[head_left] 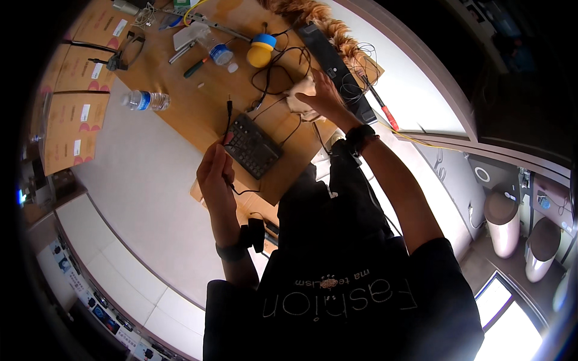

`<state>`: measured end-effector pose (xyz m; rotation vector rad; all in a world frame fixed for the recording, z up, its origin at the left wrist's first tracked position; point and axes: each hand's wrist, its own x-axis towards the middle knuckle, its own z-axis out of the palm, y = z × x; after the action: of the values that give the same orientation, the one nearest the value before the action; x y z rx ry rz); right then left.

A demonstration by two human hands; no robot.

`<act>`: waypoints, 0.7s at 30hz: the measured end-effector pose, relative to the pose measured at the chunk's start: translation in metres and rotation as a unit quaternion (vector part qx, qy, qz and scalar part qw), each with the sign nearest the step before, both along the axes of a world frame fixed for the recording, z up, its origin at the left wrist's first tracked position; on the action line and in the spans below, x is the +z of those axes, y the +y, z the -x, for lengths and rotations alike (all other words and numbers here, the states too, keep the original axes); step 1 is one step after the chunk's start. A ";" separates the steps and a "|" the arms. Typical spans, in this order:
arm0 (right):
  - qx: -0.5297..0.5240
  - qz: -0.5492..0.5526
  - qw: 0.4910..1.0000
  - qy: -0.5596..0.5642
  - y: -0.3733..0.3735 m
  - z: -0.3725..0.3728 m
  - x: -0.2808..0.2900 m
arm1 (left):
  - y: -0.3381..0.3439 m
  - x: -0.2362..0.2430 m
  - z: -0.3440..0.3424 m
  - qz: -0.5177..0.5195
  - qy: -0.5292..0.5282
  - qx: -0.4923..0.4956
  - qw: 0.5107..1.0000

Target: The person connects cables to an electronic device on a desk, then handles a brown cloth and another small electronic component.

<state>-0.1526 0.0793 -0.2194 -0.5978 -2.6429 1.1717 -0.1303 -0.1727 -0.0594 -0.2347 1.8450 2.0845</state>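
My left hand (pixel 215 165) has its fingers closed round a black cable, whose thin plug (pixel 229 105) sticks up above them. Right of that hand, a small dark electronic device (pixel 256 150) with knobs lies at the near edge of the wooden table (pixel 168 72), partly crossed by the cable. My right hand (pixel 322 93) grips a crumpled cream-coloured cloth or tissue (pixel 298 102) on the table, above and right of the device. Dark wires run around both.
Water bottles (pixel 147 100) (pixel 220 53), a blue-and-yellow tub (pixel 260 53), a screwdriver (pixel 195 67), a long black bar (pixel 325 54), brown fluffy material (pixel 331 33) and a red-handled tool (pixel 388 117) lie about. Stacked cartons (pixel 72 129) stand at left.
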 end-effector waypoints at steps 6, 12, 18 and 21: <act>0.341 -0.219 0.865 0.297 -0.043 -0.006 0.152 | 0.014 -0.003 0.014 -0.053 -0.052 -0.141 0.987; 0.390 -0.293 0.861 0.143 -0.035 -0.008 0.156 | 0.015 -0.002 0.022 -0.226 -0.095 -0.263 0.933; 0.324 -0.100 0.924 0.179 -0.013 0.013 0.182 | 0.010 -0.033 0.016 -0.202 -0.045 -0.444 0.872; 0.253 0.064 0.953 0.153 -0.004 0.018 0.199 | 0.015 -0.054 0.011 0.024 0.027 -0.467 0.884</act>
<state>-0.1708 0.0753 -0.0204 0.2572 -2.5243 1.4317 -0.1411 -0.1579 -0.1135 0.6007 1.5535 1.3568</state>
